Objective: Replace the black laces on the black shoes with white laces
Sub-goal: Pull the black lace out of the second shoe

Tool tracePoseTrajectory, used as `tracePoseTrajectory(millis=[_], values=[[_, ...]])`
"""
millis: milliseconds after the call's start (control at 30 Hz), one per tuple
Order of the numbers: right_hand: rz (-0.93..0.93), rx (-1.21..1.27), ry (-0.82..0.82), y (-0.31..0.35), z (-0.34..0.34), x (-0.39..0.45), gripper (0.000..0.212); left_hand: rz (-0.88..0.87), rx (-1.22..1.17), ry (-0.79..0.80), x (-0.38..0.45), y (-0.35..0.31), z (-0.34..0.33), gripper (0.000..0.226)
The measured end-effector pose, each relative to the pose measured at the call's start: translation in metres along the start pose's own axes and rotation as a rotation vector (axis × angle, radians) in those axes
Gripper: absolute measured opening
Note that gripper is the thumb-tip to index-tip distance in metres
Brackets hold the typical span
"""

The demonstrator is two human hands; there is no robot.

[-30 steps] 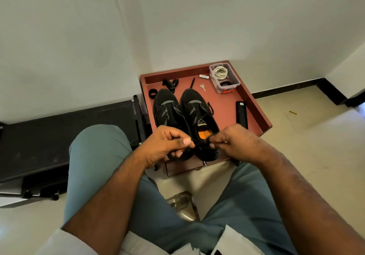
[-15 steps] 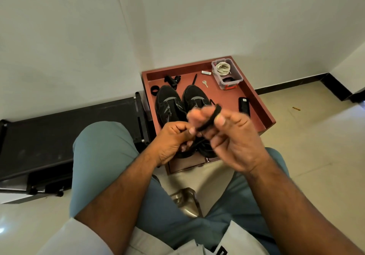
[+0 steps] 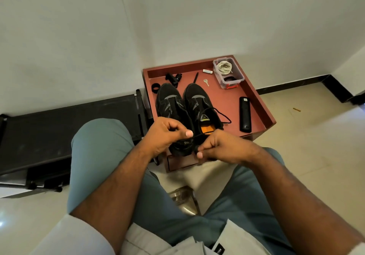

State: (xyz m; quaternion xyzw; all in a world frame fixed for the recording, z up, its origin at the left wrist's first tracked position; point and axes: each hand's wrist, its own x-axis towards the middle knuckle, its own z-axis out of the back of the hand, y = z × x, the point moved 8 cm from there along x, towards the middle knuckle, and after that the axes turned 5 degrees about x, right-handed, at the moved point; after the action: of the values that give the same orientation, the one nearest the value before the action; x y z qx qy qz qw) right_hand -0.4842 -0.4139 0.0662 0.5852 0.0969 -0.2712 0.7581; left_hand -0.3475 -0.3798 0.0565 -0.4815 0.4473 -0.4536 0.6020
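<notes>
Fingers of both hands curl tight around a thin black lace (image 3: 199,135), which runs taut between them. Left hand (image 3: 166,134) pinches one stretch with thumb against bent fingers; right hand (image 3: 219,146) grips the other stretch, knuckles up, over the near edge of the table. From there the cord-like lace trails in a loose loop (image 3: 224,116) beside the right shoe (image 3: 199,104), whose open mouth shows an orange insole. That shoe and the left shoe (image 3: 169,104), both black mesh with grey curved trim, stand side by side, toes towards the wall, on a reddish-brown square table (image 3: 262,106) with a raised rim. At the far right corner of the table sits a clear plastic box (image 3: 238,77) holding a coil of white laces (image 3: 224,67). A small metal key (image 3: 206,82) lies between box and shoes, and a slim black remote (image 3: 245,114) lies to the right.
</notes>
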Motion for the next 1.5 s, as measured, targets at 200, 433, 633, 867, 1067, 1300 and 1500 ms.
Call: tracePoseTrajectory(millis=[200, 433, 633, 867, 1067, 1300, 1500], values=[[0.065, 1.22, 0.25, 0.029, -0.064, -0.015, 0.025, 0.033, -0.34, 0.178, -0.001, 0.002, -0.028, 0.037], [0.443, 1.451, -0.121, 0.067, -0.015, -0.017, 0.027, 0.11, -0.393, 0.315, -0.005, 0.001, -0.045, 0.026], [0.333, 0.007, -0.458, 0.058, 0.047, -0.013, 0.026, 0.123, -0.219, 0.213, -0.007, 0.007, -0.026, 0.022], [0.003, 0.074, -0.1, 0.004, 0.012, -0.001, 0.03, 0.029, -0.045, 0.086, -0.002, -0.004, -0.004, 0.011], [0.017, 0.933, 0.082, 0.03, -0.023, -0.009, 0.025, 0.015, -0.319, 0.15, 0.0, -0.003, -0.016, 0.02], [0.49, 1.365, -0.233, 0.071, 0.024, -0.008, 0.027, 0.099, -0.272, 0.289, -0.005, 0.003, -0.045, 0.029], [0.568, 1.024, -0.57, 0.055, 0.074, -0.015, 0.026, 0.119, -0.13, 0.242, -0.005, 0.006, -0.029, 0.022]])
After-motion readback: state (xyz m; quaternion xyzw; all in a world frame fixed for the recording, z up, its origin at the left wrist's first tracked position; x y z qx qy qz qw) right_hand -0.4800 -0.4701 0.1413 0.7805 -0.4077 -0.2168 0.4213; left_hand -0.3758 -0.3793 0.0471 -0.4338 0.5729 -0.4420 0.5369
